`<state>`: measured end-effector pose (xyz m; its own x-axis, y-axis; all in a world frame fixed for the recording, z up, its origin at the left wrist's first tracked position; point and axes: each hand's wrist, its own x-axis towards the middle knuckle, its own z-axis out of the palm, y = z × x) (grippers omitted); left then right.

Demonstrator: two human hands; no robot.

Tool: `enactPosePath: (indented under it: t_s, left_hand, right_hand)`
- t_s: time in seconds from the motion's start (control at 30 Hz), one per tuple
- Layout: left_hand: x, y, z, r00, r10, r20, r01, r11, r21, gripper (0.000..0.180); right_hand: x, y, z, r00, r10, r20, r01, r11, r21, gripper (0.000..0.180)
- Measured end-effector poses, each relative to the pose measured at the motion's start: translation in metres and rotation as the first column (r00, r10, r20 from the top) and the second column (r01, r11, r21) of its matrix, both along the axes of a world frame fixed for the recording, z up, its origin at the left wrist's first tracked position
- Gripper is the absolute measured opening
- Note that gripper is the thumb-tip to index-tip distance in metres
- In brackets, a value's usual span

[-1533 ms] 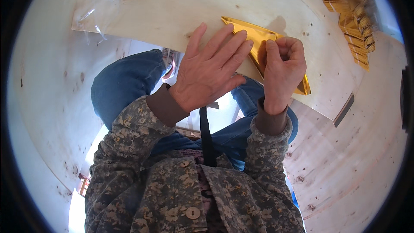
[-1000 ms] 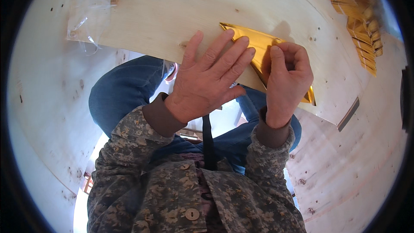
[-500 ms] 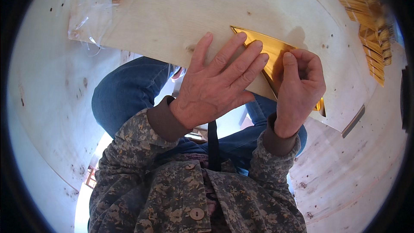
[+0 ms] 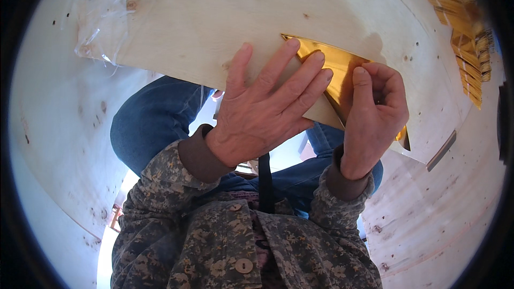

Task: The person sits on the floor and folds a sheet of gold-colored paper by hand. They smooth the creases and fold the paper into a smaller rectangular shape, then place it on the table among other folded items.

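A shiny gold foil sheet [image 4: 341, 60] with a long pointed corner at its left lies on a pale wooden board. My left hand [image 4: 262, 112] is spread out flat, its middle fingertips resting on the foil's left part. At the foil's right side, my right hand [image 4: 377, 120] is closed, thumb against curled index finger at the upper edge. Its palm hides much of the foil's right part; a dark-edged corner shows below the knuckles.
The board [image 4: 187, 27] reaches over my knees. Crumpled clear plastic film [image 4: 99, 37] lies at its left end. Stacks of gold fringed strips [image 4: 466, 59] lie at the far right. A dark flat strip [image 4: 441, 151] sits at the board's right corner.
My left hand has slid slightly to the left, its fingers still over the foil. My right hand and the foil's right corner sit slightly lower and further right.
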<state>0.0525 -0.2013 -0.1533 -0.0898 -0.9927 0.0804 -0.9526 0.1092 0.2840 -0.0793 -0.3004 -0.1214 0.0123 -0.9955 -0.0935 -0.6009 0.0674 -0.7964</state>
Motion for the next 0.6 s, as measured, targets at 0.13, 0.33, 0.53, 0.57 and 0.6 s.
enactPosePath:
  t_s: [0.13, 0.33, 0.53, 0.57, 0.6]
  left_hand:
    - [0.0010, 0.0017, 0.0008, 1.000, 0.007, -0.025, -0.007, 1.000, 0.001, 0.071]
    - [-0.0001, 0.0018, 0.0018, 0.999, 0.015, -0.036, -0.015, 1.000, 0.014, 0.070]
    - [0.0003, 0.0003, 0.0009, 1.000, 0.009, -0.022, -0.008, 1.000, 0.007, 0.067]
    - [0.0004, -0.0001, 0.0005, 1.000, 0.007, -0.025, -0.007, 1.000, 0.004, 0.067]
    - [0.0004, 0.0001, 0.0009, 1.000, 0.005, -0.016, -0.005, 1.000, 0.007, 0.067]
  right_hand:
    - [0.0009, 0.0002, -0.0018, 0.999, -0.007, 0.044, 0.007, 1.000, -0.001, 0.005]
    - [-0.0009, -0.0004, -0.0017, 0.999, 0.004, 0.053, -0.005, 1.000, 0.009, 0.004]
    - [-0.0023, -0.0009, -0.0020, 0.999, 0.026, -0.019, -0.026, 0.999, -0.018, 0.004]
    - [-0.0024, -0.0008, -0.0019, 0.999, 0.033, -0.032, -0.034, 0.999, -0.030, 0.004]
    - [-0.0022, -0.0007, -0.0020, 0.999, 0.026, -0.030, -0.026, 0.999, -0.023, 0.004]
